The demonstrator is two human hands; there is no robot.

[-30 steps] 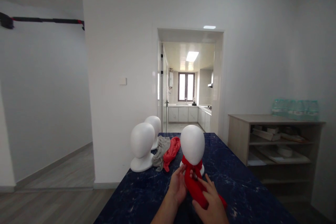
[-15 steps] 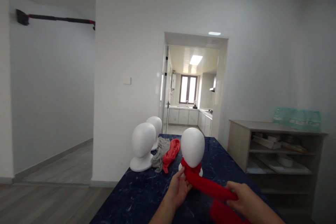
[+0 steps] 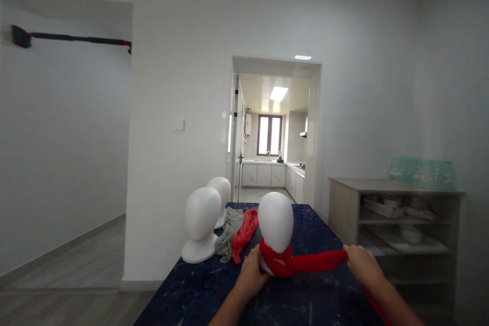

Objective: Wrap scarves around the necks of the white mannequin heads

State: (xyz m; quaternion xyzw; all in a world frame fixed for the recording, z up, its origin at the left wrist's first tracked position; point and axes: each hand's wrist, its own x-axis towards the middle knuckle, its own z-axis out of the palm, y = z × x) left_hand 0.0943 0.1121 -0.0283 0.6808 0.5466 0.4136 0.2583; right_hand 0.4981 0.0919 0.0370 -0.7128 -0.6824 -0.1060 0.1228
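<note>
A white mannequin head (image 3: pixel 275 222) stands on the dark blue marbled table (image 3: pixel 214 285) with a red scarf (image 3: pixel 305 263) wrapped round its neck. My left hand (image 3: pixel 251 275) rests closed against the scarf at the left of the neck. My right hand (image 3: pixel 362 265) grips the scarf's free end and holds it stretched taut out to the right; the tail hangs down below my right forearm.
Two more white mannequin heads (image 3: pixel 200 223) stand at the table's far left, with a grey cloth (image 3: pixel 228 232) and a coral-red cloth (image 3: pixel 243 232) heaped beside them. A wooden shelf unit (image 3: pixel 393 224) with water bottles on top stands at the right. A doorway behind leads to a kitchen.
My right hand pulled the scarf end from in front of the head out to the right and upward, drawing it taut. My left hand stayed at the neck.
</note>
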